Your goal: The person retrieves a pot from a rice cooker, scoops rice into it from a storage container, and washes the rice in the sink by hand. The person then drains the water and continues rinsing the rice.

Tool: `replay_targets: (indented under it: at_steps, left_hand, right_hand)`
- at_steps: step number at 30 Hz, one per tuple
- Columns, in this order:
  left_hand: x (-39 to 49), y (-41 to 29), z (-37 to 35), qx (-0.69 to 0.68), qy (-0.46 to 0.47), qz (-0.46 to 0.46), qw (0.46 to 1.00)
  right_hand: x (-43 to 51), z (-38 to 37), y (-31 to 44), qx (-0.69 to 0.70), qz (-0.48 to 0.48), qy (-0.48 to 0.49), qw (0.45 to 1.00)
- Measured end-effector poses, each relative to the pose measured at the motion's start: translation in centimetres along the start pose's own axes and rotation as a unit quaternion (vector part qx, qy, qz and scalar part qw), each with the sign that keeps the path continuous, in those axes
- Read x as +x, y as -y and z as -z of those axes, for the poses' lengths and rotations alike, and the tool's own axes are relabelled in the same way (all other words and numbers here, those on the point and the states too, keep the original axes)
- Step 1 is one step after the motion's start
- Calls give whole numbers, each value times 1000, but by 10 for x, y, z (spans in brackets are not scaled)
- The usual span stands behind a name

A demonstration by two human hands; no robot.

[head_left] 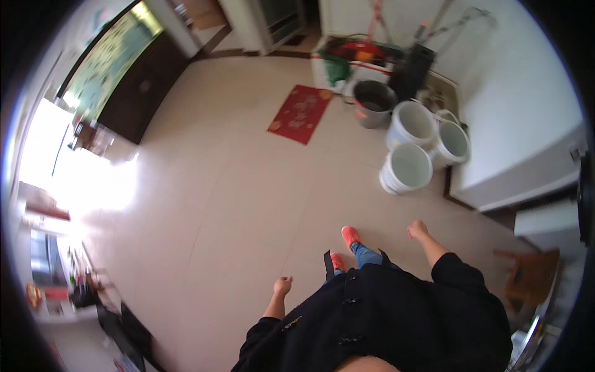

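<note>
My left hand (pixel 282 285) hangs beside my body over the tiled floor (pixel 223 195), its fingers loosely curled and nothing seen in it. Out to the other side is my right hand (pixel 417 229), also curled, with no object visible in it. The nearest thing ahead of the right hand is a white plastic bucket (pixel 411 165), standing upright on the floor and apart from the hand. Below me show a coral-coloured shoe (pixel 351 236) and a second one, partly hidden by my dark cardigan (pixel 395 311).
Two more white buckets (pixel 415 122) and a grey bucket (pixel 373 103) cluster by the right wall. A red printed mat (pixel 300 114) lies ahead. A dark wooden cabinet (pixel 144 86) stands at far left, a wooden stool (pixel 534 279) at right. Behind the mat is a doorway (pixel 283 23).
</note>
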State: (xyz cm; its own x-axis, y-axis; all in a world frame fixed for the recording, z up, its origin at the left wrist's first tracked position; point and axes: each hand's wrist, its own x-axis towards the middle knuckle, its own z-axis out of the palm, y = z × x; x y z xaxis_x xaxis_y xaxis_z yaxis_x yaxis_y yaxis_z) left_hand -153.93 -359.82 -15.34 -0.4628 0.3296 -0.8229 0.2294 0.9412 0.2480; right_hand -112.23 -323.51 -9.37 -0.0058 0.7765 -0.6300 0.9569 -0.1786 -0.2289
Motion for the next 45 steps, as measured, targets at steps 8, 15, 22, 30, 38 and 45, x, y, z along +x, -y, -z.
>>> replay_targets:
  at_steps: [8,15,22,30,38,45]
  left_hand:
    - [12,-68,28,-72,-9,13,997]
    - [6,-154,-54,54,58,-112,991]
    - [-50,-220,-185,112,75,-201,970]
    - [-118,-236,-282,76,137,-241,958]
    - [-93,-292,-295,180,73,-163,967]
    - [-85,-411,-364,169,120,-209,956]
  right_hand:
    - [-170,-129,-209,-118,-53,153,980]
    - [-198,-191,-255,226,-119,99,962]
    - [-224,-108,-291,397,-66,6,915]
    - [-238,-99,-417,340,-167,-24,925]
    - [-182,-178,-486,65,14,-40,997]
    - [-123,-142,-533,276,-155,-66,946]
